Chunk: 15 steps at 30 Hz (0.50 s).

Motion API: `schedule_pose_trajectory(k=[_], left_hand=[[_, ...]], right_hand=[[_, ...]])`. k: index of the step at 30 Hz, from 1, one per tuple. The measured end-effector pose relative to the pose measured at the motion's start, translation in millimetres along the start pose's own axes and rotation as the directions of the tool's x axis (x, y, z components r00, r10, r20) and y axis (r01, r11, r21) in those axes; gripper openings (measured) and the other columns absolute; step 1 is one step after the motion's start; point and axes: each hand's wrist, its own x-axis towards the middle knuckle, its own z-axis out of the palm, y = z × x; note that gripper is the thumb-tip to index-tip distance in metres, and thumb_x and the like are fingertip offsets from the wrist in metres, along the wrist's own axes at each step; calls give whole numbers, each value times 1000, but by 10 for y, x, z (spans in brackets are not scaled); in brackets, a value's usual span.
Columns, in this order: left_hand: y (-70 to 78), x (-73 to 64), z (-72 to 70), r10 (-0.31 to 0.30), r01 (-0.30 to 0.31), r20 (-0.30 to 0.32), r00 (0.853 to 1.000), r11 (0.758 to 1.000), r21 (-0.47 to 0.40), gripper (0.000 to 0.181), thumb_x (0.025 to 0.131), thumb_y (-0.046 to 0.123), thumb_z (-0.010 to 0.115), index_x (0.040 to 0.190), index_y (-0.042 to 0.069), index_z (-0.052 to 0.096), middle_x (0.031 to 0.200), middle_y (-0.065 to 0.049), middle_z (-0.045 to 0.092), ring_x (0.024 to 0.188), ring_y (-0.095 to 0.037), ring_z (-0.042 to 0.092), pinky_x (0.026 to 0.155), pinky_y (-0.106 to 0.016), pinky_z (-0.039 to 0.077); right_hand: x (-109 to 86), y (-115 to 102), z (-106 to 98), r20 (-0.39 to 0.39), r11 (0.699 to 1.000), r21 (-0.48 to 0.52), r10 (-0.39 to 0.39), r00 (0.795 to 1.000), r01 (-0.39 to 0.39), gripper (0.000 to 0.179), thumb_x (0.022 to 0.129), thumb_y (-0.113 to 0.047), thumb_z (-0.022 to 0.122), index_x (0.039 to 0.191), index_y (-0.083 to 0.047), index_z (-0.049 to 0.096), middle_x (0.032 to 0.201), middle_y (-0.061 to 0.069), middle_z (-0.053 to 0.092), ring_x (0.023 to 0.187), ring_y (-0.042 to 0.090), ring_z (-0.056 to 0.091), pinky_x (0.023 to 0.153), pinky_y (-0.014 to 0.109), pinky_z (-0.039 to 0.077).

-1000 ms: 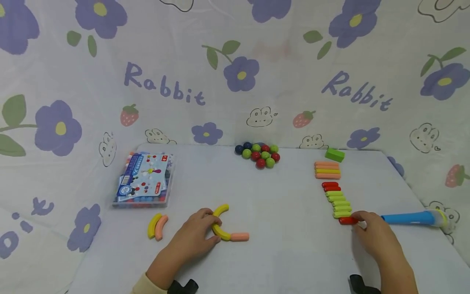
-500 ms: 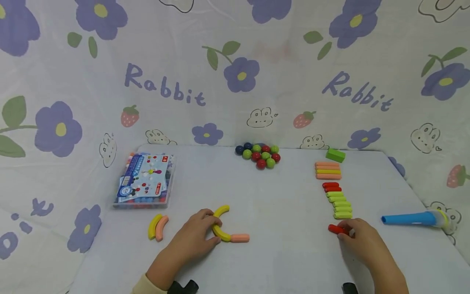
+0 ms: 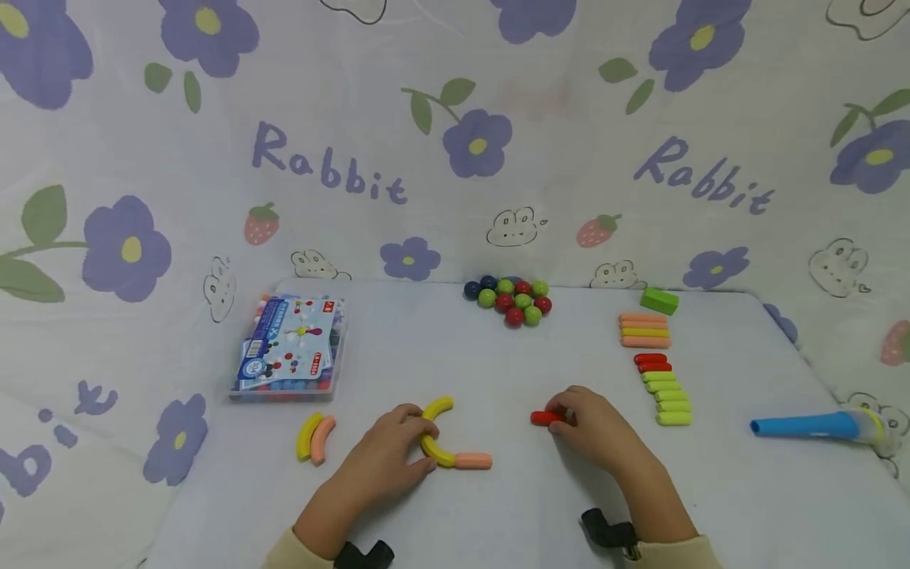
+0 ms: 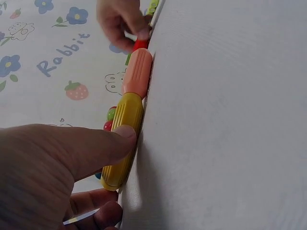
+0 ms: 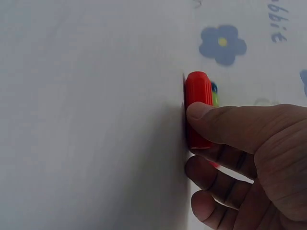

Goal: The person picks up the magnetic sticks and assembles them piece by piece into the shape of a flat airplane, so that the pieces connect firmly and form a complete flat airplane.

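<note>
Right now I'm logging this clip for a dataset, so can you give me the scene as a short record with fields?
left hand: left hand grips the yellow curve
right hand: right hand pinches a red stick
chain: yellow curve joined to a peach stick
spare curves: yellow and peach pair, left of the left hand
balls: cluster at the table's far edge
stick rows: rows on the right
box: box at far left
blue tool: tool at far right

A red stick (image 3: 544, 417) sits right of the yellow curved piece (image 3: 435, 450), which joins a peach stick (image 3: 472, 461). Beyond lie red, green and dark blue balls (image 3: 513, 299). The white backdrop cloth (image 3: 455, 142) bears purple flowers, strawberries and "Rabbit" lettering.
</note>
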Motion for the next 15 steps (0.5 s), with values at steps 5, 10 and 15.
schedule_pose_trajectory(k=[5,10,15], left_hand=[[3,10,29,-30,30,25,999,1000,-8,33,96,29,86,127,24,74,149,-7,59,136,-30,57,118,-56,49],[8,12,27,-31,31,22,999,1000,-2,33,95,29,87,126,24,75,149,-8,60,135,-31,58,117,-57,50],[17,20,5,-31,31,18,999,1000,6,34,95,29,87,126,24,75,150,-8,60,135,-32,58,117,-58,49]], right_hand=[[216,-296,180,-5,998,15,-60,998,60,20,99,-13,81,119,-15,78,109,1,70,97,19,61,93,42,60],[374,-544,280,-2,993,-5,-120,993,120,17,99,-13,80,116,-15,79,110,1,71,102,19,63,100,46,59],[505,-715,315,13,986,-12,-168,986,168,16,99,-14,81,115,-15,79,108,0,70,102,19,63,101,44,59]])
